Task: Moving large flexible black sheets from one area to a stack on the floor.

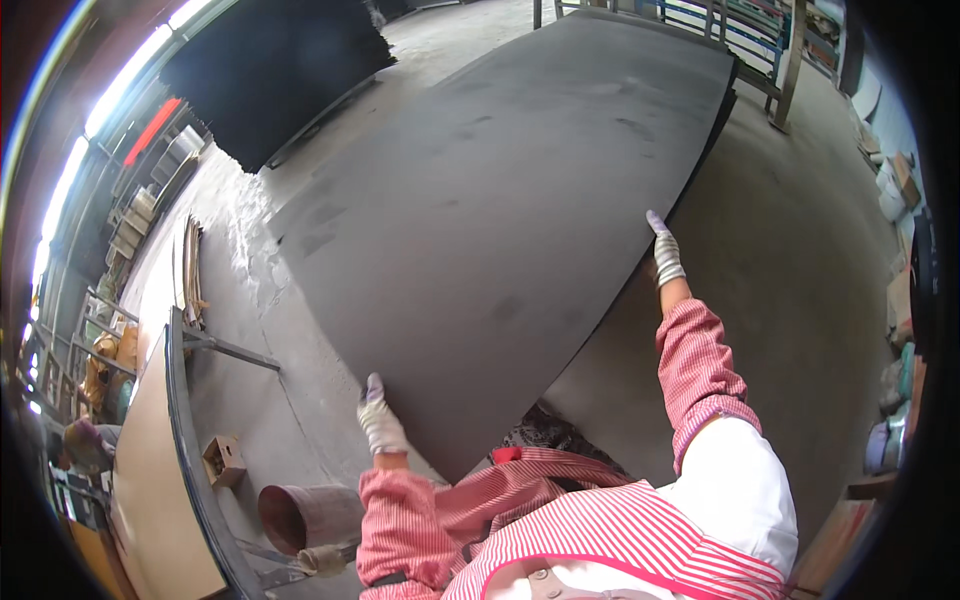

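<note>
A large dark grey sheet [500, 220], matt and smudged, stretches from close to my body far out ahead. My left hand [381, 420], in a pale glove, grips its left edge near the close corner, thumb on top. On the right edge, farther out, my right hand [668, 254] grips it the same way. The fingers of both hands are mostly hidden beneath the sheet. Ragged dark layers show under its far right edge; whether they are separate sheets I cannot tell.
Another stack of black sheets [280, 70] stands at the far left. A tan-topped table [160, 480] with a metal frame is at my left, beside a small cardboard box [223, 461] and a reddish-brown bucket [310, 518]. Metal racks [740, 35] stand at the far right; assorted items line the right wall.
</note>
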Motion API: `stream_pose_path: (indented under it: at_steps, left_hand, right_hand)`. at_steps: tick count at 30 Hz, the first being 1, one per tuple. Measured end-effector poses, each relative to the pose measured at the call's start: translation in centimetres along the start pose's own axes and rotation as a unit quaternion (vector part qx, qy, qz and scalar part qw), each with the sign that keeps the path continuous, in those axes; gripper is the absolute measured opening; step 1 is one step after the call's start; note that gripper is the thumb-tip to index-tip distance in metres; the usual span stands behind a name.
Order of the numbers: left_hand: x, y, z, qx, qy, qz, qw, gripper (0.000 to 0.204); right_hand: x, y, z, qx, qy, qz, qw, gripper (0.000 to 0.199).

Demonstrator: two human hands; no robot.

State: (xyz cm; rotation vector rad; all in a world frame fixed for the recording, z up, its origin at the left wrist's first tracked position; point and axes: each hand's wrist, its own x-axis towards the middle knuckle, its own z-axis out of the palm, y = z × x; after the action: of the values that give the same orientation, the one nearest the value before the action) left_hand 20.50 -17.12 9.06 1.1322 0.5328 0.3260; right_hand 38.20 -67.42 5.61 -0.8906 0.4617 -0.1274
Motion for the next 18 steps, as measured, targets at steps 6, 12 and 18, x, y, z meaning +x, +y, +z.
stream_pose_path:
  at_steps: [6, 12, 18]
  left_hand:
    - [9.0, -5.5, 5.9, 0.073, -0.098, -0.025, 0.992, 0.086]
    - [8.2, -4.3, 12.3, 0.35, -0.143, -0.073, 0.923, 0.089]
    - [5.1, -9.2, 0.6, 0.072, -0.065, -0.074, 0.993, 0.064]
  right_hand:
    - [-5.4, 5.8, 3.2, -0.182, -0.009, 0.121, 0.976, 0.061]
    - [-5.8, 7.9, 4.3, -0.278, 0.019, 0.189, 0.942, 0.047]
    - [-5.9, 8.2, 4.7, -0.462, 0.032, 0.104, 0.88, 0.079]
